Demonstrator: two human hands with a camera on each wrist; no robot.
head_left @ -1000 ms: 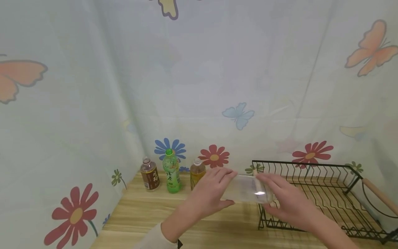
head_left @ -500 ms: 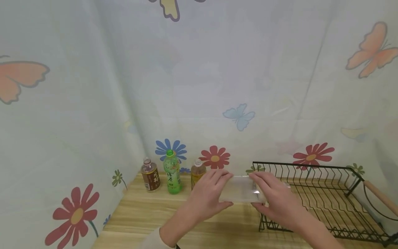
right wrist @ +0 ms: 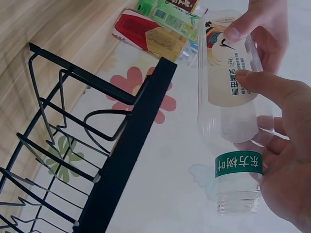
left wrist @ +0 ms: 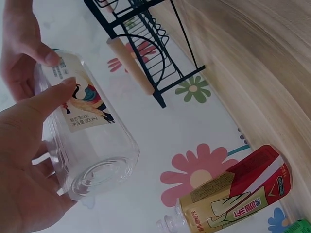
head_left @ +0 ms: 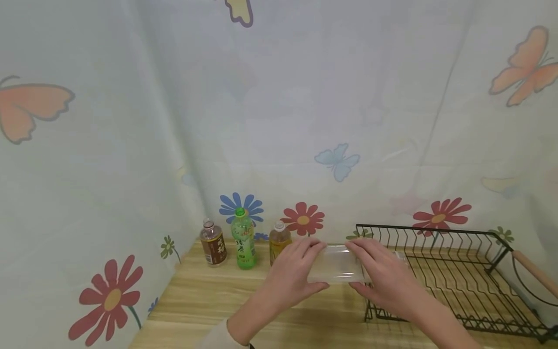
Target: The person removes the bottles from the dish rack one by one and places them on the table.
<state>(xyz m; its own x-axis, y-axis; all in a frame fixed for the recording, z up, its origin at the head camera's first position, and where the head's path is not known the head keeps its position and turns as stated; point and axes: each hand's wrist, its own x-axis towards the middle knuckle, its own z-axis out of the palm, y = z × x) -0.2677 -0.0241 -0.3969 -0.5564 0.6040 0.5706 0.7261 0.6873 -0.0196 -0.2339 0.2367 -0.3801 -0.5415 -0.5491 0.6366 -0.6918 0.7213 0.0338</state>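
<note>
Both hands hold a clear, capless plastic bottle (head_left: 337,265) sideways above the table, its base to the left and its neck to the right. My left hand (head_left: 292,272) grips the base end, thumb on the label. Closer to the neck, my right hand (head_left: 385,274) grips the other side. In the right wrist view, the bottle (right wrist: 228,121) shows a pale printed label (right wrist: 231,73), a green band (right wrist: 238,163) and bare neck threads. The left wrist view shows the base of the bottle (left wrist: 104,165). No liquid shows inside.
A black wire rack (head_left: 444,276) with a wooden handle (head_left: 534,269) stands at the right. Along the back left are a brown-labelled bottle (head_left: 213,246), a green bottle (head_left: 243,242) and a yellow-labelled bottle (head_left: 279,240). A flowered curtain (head_left: 279,121) hangs behind the wooden table (head_left: 218,300).
My right hand has shifted left along the bottle, nearer to my left hand, and the bottle's neck now sticks out past it. My left hand has barely moved.
</note>
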